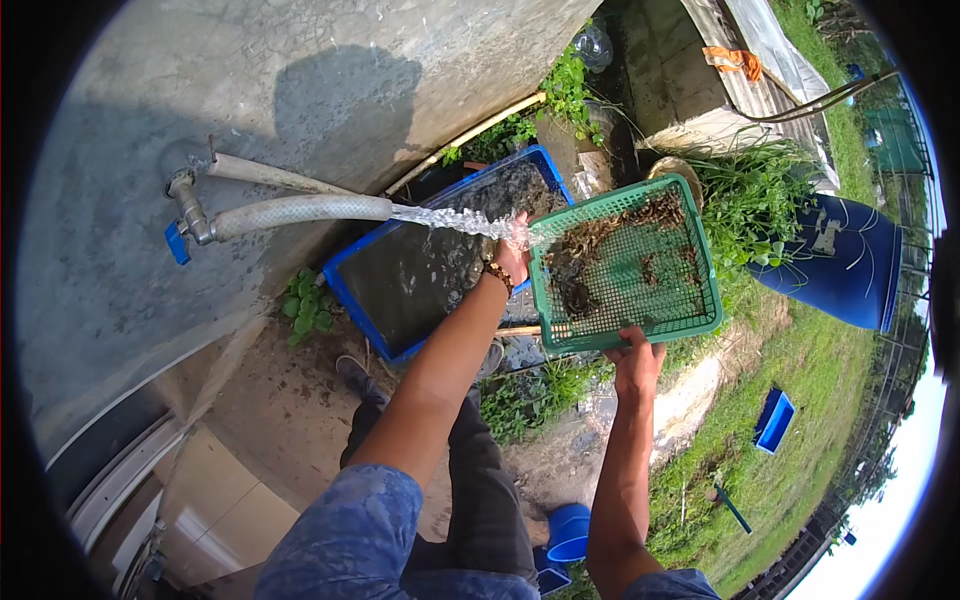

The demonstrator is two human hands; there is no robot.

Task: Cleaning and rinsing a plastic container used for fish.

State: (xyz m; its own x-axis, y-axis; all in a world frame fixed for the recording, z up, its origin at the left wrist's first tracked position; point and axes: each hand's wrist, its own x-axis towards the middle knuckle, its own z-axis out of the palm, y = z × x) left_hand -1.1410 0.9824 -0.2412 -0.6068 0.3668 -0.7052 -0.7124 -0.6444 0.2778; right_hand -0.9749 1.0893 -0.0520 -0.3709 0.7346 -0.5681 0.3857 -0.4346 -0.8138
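A green plastic mesh basket (626,330) with brown, wet debris (592,240) along its sides is tilted between my hands. My left hand (514,251), with a beaded bracelet at the wrist, is at the basket's left edge in the water stream; its fingers are partly hidden by splashing. My right hand (636,361) grips the basket's lower rim. Water runs from a clear braided hose (300,213) on a wall tap with a blue handle (177,243) onto my left hand and the basket's edge. Below lies a blue-rimmed rectangular tub (360,315) of murky water.
A concrete wall (225,90) rises at the left. Beside the tub run a bamboo pole (465,142) and weeds (300,306). A blue plastic drum (832,259) lies at the right. Blue buckets (568,532) stand near my legs, and a blue tray (774,421) rests on grass.
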